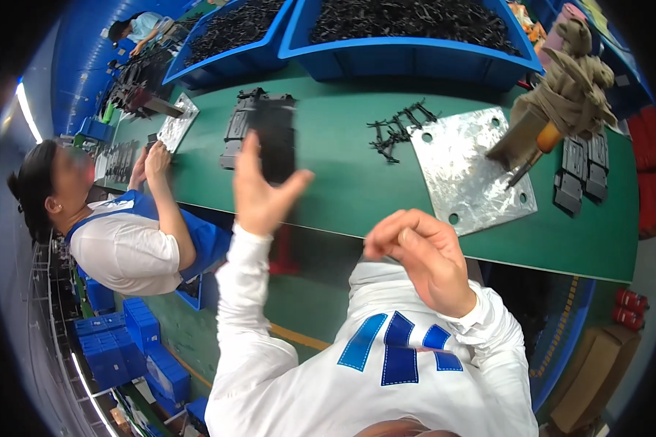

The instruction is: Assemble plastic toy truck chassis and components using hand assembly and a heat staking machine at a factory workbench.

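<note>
The left hand [259, 191] is raised above the near edge of the green workbench [342, 182], thumb spread wide from the fingers, and it grips a flat black plastic part [278, 142] held upright; the part is motion-blurred, so its exact shape cannot be told. The right hand [421, 255] hangs just off the near edge, fingers curled in toward the palm and pressed together; whether anything small sits inside the curl cannot be told. Behind the held part, toward the middle of the bench, lies a stack of similar black moulded pieces [242, 127], and further right a sprue-like cluster of thin black clips [397, 130] lies just beside a drilled steel plate [468, 171]. On that plate's far right corner rests an orange-handled tool wrapped in a tan work glove [565, 87], with more black housings [582, 171] near the right edge. Two blue bins [408, 44] of black parts line the far edge. A co-worker in a blue apron [135, 233] works at the left end. To handle the part well, I would judge it wise to hold it by its edges, bring the right hand up squarely to meet it, and keep both hands over the bench so that anything dropped lands on the mat and not the floor.
</note>
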A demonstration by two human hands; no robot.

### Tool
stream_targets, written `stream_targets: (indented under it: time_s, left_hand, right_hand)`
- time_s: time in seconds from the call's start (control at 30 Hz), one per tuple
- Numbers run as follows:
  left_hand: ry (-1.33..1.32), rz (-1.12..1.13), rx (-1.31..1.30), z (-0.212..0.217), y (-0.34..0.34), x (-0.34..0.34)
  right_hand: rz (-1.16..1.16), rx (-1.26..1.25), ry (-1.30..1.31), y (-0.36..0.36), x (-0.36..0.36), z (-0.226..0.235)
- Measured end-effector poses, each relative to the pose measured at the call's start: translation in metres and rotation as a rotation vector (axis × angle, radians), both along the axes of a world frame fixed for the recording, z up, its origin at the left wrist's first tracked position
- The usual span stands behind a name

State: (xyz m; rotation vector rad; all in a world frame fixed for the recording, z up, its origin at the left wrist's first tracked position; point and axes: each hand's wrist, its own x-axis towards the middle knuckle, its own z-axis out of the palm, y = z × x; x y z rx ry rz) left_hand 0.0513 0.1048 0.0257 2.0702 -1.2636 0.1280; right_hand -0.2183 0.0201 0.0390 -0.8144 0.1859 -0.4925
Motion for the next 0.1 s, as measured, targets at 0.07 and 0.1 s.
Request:
stream_targets:
  time_s: [0.07,0.1]
  left_hand:
    - [0.157,0.051,-0.069,-0.011,-0.001,0.057]
    - [0.261,0.109,-0.031,-0.012,0.001,0.088]
  right_hand:
    - [0.185,-0.034,-0.180,-0.004,-0.008,0.021]
    - [0.299,-0.035,-0.274,-0.007,-0.011,0.030]
